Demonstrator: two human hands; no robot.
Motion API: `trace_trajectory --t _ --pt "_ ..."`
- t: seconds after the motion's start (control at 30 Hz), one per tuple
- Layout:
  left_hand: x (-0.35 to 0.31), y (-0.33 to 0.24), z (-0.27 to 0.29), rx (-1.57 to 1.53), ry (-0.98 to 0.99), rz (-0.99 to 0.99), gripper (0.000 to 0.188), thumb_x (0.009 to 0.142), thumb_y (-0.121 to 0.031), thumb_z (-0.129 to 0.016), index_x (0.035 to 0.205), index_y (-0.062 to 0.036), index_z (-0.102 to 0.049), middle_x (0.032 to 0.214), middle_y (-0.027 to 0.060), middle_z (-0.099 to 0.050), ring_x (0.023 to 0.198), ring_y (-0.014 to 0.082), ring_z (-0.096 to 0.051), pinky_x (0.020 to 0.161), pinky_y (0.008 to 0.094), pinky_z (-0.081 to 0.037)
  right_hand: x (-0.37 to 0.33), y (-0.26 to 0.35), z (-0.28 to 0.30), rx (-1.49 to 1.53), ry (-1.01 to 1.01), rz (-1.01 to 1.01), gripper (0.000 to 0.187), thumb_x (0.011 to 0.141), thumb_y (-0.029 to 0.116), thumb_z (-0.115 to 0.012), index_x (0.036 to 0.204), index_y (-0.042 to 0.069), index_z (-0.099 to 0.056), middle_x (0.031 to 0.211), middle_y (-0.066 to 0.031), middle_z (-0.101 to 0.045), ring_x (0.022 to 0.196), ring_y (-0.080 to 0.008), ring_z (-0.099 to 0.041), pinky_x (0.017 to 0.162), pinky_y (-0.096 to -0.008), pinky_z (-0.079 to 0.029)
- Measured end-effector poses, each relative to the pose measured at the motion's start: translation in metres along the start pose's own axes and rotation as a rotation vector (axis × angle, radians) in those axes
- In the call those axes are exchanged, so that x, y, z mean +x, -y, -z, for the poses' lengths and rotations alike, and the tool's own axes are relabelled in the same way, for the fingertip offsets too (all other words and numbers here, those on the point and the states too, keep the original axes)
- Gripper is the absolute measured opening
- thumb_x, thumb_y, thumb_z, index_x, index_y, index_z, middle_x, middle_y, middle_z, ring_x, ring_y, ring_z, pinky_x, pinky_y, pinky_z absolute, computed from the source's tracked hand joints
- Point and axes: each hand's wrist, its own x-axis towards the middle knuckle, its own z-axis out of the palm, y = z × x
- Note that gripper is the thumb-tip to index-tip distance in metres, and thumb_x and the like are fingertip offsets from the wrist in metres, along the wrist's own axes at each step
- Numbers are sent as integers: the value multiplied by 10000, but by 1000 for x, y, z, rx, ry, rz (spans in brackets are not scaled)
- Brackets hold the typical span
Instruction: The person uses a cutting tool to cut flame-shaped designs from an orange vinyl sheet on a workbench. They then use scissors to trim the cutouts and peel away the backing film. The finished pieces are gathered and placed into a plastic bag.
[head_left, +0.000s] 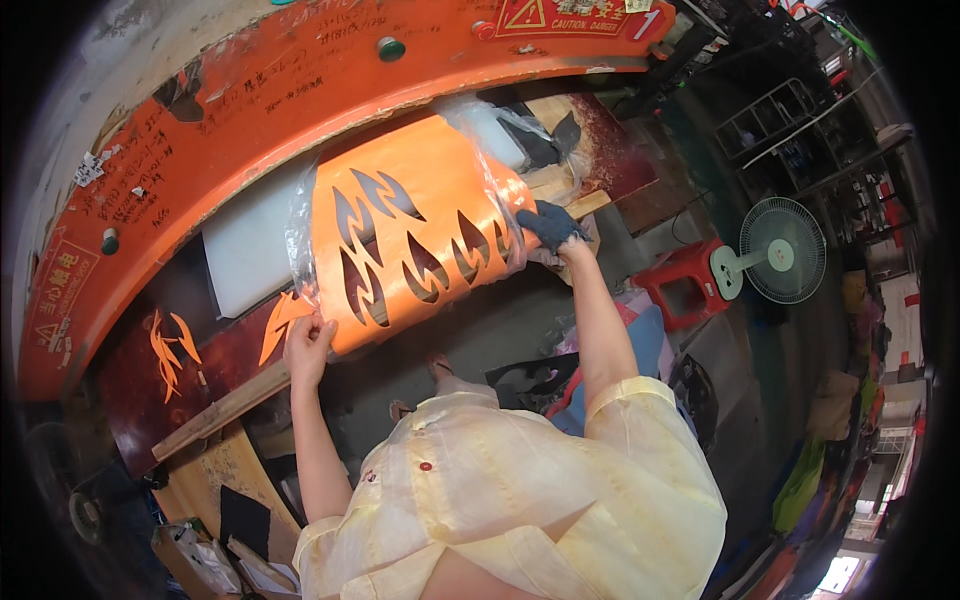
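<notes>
A flexible orange sheet [440, 165] with several flame-shaped holes is stretched between my hands, its near edge curving down off the work table. My bare left hand [308, 348] pinches its near left corner between thumb and fingers. On the other side, my right hand [550, 226] wears a dark glove and is closed round the sheet's right edge. Clear plastic film [301, 225] runs along the sheet's left and right margins. Beside my left hand lies an orange cut-out piece [275, 330]; more flame-shaped orange pieces [165, 358] lie farther left on the dark red table surface [225, 352].
A large orange machine beam [250, 115] with green buttons spans the far side. Under it sits a white slab [250, 250]. A wooden strip [220, 412] edges the table. To the right, a white fan [781, 252] stands by a red stool [682, 285].
</notes>
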Motion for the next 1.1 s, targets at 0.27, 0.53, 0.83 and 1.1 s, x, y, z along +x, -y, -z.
trace_trajectory --t 0.27,0.53,0.83,1.1 --pt "5 -1 12 -224 16 -220 189 754 -142 -710 724 -15 -574 693 44 -511 639 150 -508 605 286 -416 -17 2 -5 198 -9 -9 314 807 303 -594 911 10 -645 831 -21 -603 776 -113 -518 693 -269 -420" --pt "-25 -24 45 -363 20 -335 155 754 -27 -681 729 0 -531 771 47 -479 688 134 -480 611 246 -395 -60 20 -11 228 -31 -30 215 781 214 -621 874 21 -641 847 -24 -591 800 -131 -528 728 -298 -417" --pt "59 -65 80 -355 -367 -248 136 816 -117 -658 880 -4 -617 763 40 -551 639 100 -483 611 249 -428 54 84 -32 565 -206 -45 268 821 246 -640 982 32 -644 913 -55 -626 775 -159 -580 692 -283 -470" --pt "-70 20 65 -129 -224 -106 271 748 -286 -716 886 -61 -654 727 33 -600 618 169 -555 586 305 -440 57 76 -66 539 -234 -158 264 835 233 -620 1011 36 -610 857 -60 -605 730 -184 -553 617 -312 -451"
